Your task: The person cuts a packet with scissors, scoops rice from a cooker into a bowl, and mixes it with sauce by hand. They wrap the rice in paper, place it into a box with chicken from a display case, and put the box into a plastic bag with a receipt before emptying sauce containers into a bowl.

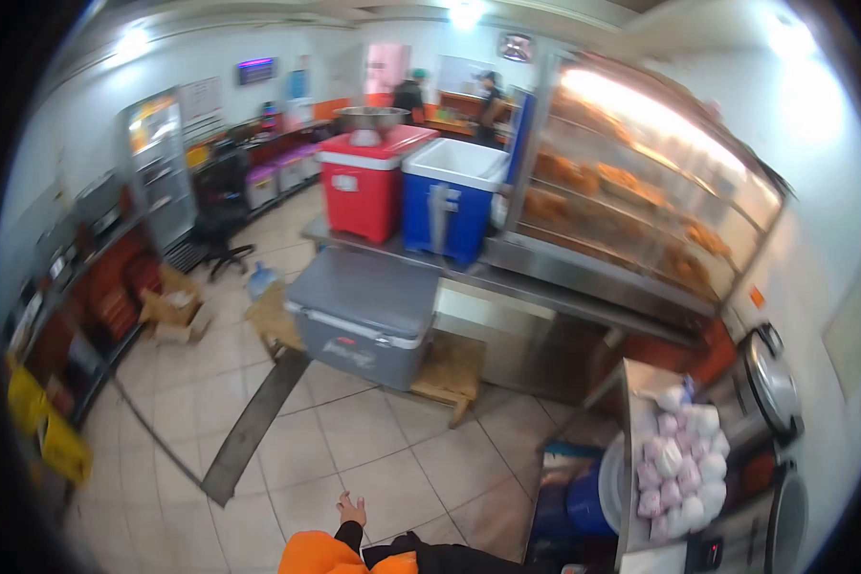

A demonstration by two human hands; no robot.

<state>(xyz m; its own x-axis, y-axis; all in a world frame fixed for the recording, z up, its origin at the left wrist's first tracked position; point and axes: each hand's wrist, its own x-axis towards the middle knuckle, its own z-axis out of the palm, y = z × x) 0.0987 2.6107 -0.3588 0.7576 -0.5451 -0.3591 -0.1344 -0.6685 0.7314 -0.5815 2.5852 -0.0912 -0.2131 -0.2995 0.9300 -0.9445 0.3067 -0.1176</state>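
Left hand [351,510]: fingers were spread, empty, over the floor [383,450].
Risk: the dark strip [251,432] might have caught a foot.

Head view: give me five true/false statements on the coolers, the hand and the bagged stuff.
1. The red cooler stands left of the blue cooler on the steel counter. True.
2. The grey cooler has its lid open. False: the lid is shut.
3. A metal bowl sits on top of the red cooler. True.
4. The hand holds a bag. False: it is empty, fingers spread, over the tiled floor.
5. The pink and white bags lie on the floor. False: they are piled on a steel shelf at the right.
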